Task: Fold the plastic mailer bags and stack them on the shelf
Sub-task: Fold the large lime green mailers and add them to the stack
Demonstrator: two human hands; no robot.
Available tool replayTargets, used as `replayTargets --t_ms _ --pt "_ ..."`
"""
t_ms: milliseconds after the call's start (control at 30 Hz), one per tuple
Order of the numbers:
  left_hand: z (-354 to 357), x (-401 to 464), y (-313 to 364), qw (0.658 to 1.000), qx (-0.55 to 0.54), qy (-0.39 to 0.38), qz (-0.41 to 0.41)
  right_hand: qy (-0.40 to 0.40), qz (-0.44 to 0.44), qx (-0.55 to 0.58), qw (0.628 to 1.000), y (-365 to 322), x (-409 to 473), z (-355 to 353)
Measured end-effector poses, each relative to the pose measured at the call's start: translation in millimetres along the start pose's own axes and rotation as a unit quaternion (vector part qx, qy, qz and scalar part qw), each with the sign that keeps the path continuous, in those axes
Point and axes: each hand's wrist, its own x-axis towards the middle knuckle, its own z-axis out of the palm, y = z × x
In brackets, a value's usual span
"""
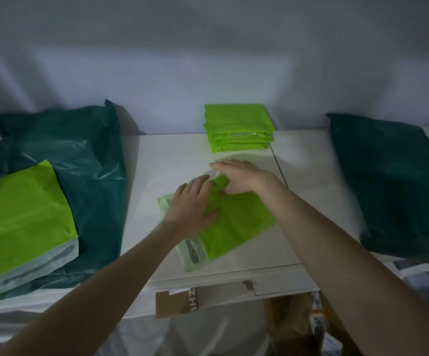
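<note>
Far left: unfolded lime mailers (21,222) lie on a dark green bag (80,160). Centre of the white shelf (172,155): your left hand (190,204) presses flat, fingers straight, on the lime mailer (236,222), while your right hand (239,178) grips its folded top edge. Folded mailer stack (239,128) sits behind at the wall; another dark green bag (393,181) lies far right.

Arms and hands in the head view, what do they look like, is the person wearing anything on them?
Both forearms are bare right up to the frame edge: no sleeves show. The left hand and right hand wear no gloves, and no watch, ring or bracelet shows, though the dim, slightly blurred picture could hide something small.
</note>
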Motion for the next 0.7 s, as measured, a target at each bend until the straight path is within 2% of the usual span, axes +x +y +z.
replayTargets --t_ms 67,167,233,300,367,433,500,567,633,667,700 --pt "1 1 -2 0.999 0.008 -0.01 -0.041 0.0 0.004 -0.026 1.0 -1 3 1" --pt "-1 2 -4 0.998 0.023 -0.009 -0.057 0.019 0.021 -0.037 0.999 -2 0 7" --pt "-4 2 -3 0.998 0.034 0.007 -0.054 0.042 0.034 0.008 0.999 0 -6 6" --pt "-8 1 -1 0.998 0.038 0.036 -0.036 0.077 0.043 0.124 0.988 3 -16 1" --pt "-13 0 2 0.994 0.029 0.1 -0.018 0.132 0.053 0.285 0.948 7 -27 -1" --pt "-18 -3 7 0.981 0.014 0.191 -0.021 0.205 0.069 0.456 0.863 10 -38 1" --pt "-24 -5 13 0.962 -0.04 0.257 -0.083 0.268 0.092 0.584 0.761 8 -50 9" --pt "-30 -6 18 0.932 -0.184 0.249 -0.186 0.29 0.132 0.651 0.689 2 -60 23" --pt "-31 -5 17 0.877 -0.352 0.2 -0.258 0.298 0.172 0.661 0.667 -6 -67 40" --pt "-30 -6 17 0.855 -0.404 0.176 -0.274 0.306 0.189 0.65 0.669 -9 -69 48" --pt "-27 -8 16 0.848 -0.423 0.165 -0.274 0.316 0.202 0.628 0.682 -12 -71 56"
